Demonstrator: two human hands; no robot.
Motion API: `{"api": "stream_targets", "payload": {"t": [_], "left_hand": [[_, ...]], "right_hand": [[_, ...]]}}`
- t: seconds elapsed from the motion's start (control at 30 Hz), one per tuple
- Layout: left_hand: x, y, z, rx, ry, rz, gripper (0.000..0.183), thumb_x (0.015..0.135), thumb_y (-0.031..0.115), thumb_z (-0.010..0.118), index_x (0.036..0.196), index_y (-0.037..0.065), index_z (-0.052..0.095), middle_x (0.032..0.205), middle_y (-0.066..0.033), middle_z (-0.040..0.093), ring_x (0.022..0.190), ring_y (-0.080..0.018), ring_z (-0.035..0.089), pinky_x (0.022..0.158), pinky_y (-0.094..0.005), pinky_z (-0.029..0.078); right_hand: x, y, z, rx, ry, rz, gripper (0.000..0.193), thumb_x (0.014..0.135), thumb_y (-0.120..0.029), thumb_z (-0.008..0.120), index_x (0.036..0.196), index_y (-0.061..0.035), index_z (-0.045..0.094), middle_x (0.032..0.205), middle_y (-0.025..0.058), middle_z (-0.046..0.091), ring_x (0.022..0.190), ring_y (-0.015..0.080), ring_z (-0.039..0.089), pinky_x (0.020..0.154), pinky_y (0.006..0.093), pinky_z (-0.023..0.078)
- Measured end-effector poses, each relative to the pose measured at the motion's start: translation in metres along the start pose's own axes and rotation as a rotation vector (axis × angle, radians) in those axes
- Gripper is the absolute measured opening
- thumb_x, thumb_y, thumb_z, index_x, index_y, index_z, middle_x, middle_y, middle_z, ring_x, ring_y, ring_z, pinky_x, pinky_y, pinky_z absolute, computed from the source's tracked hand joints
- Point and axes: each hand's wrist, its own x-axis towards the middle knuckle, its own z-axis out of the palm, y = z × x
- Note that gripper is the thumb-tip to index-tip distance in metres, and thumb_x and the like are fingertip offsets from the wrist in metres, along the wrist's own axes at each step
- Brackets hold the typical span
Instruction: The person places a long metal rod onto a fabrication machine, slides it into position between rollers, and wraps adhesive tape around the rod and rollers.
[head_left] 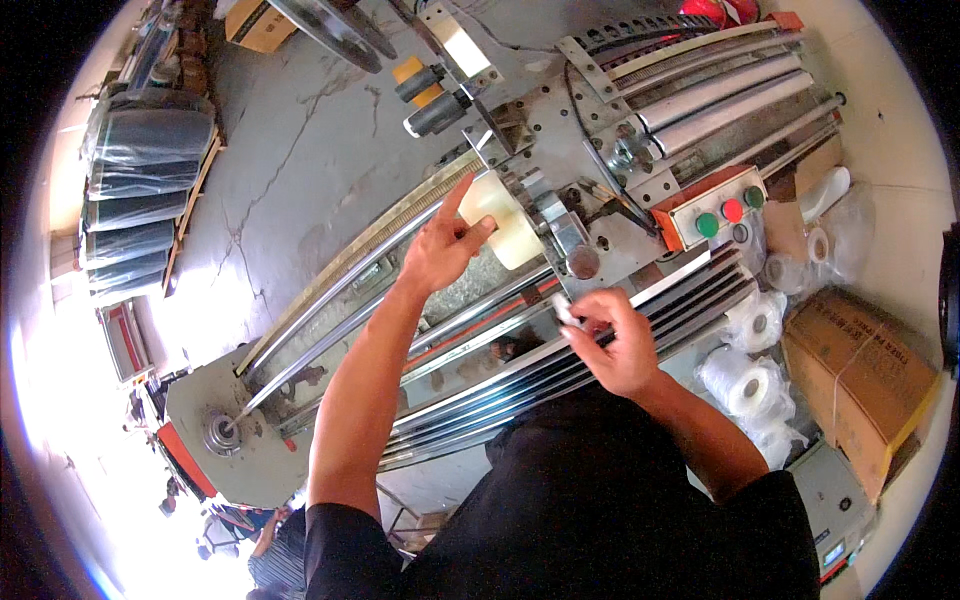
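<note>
My left hand is over the rails of a long machine, its index finger stretched out and its thumb apart, with nothing held. The fingers lie at the edge of a cream-coloured roll beside the machine's metal head; whether they touch it, I cannot tell. Nearer to me, my right hand has its thumb and fingers closed on a small white piece that sticks out toward the left. Just beyond that piece is a round brown knob on the metal carriage.
Green and red push buttons sit on a control box at the right. Wrapped white rolls and a cardboard box stand at right. Long metal rails cross below my arms. Dark wrapped stacks line the left. Another person's striped sleeve shows lower left.
</note>
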Motion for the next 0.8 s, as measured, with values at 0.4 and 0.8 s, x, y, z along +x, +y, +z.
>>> {"api": "stream_targets", "payload": {"t": [0.4, 0.8], "left_hand": [[-0.027, 0.024, -0.025, -0.204, -0.070, 0.092, 0.037, 0.110, 0.045, 0.065, 0.113, 0.009, 0.072, 0.079, 0.0025, 0.061, 0.070, -0.0066, 0.053, 0.061, -0.0273, 0.042], [-0.028, 0.025, -0.025, -0.230, -0.095, 0.024, 0.047, 0.109, 0.048, 0.066, 0.126, 0.006, 0.077, 0.074, 0.0015, 0.061, 0.064, -0.0076, 0.051, 0.058, -0.0282, 0.042]], "right_hand": [[0.083, 0.000, 0.050, 0.050, 0.039, 0.161, 0.033, 0.098, -0.011, 0.081, 0.117, -0.0024, 0.056, 0.100, 0.0121, 0.081, 0.070, 0.0099, 0.068, 0.063, 0.0285, 0.054], [0.100, -0.001, 0.068, 0.193, 0.047, 0.160, 0.034, 0.096, -0.011, 0.083, 0.116, -0.0019, 0.056, 0.101, 0.0122, 0.078, 0.075, 0.0123, 0.069, 0.064, 0.0297, 0.053]]}}
